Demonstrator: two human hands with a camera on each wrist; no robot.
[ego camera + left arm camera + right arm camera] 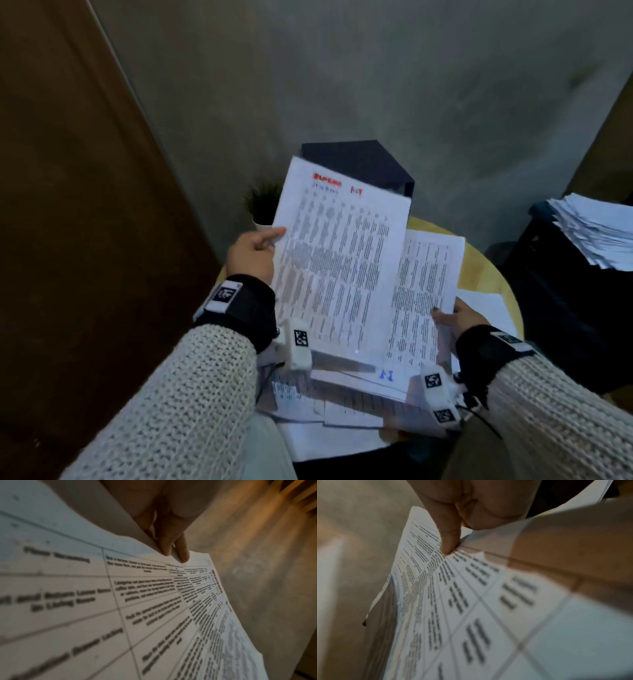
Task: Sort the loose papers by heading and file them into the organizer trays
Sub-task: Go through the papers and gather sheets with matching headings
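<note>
Grey wall behind, a round wooden table (486, 270) below, strewn with loose papers (329, 407); the left hand (251, 255) pinches a printed sheet (342, 253) by its left edge, the right hand (457, 317) grips a second sheet (424, 291) at its lower right. The black organizer (356, 164) stands just behind. Best to read the red heading (blurred, illegible) before filing; a blue "14" (386, 374) marks a lower page.
</note>
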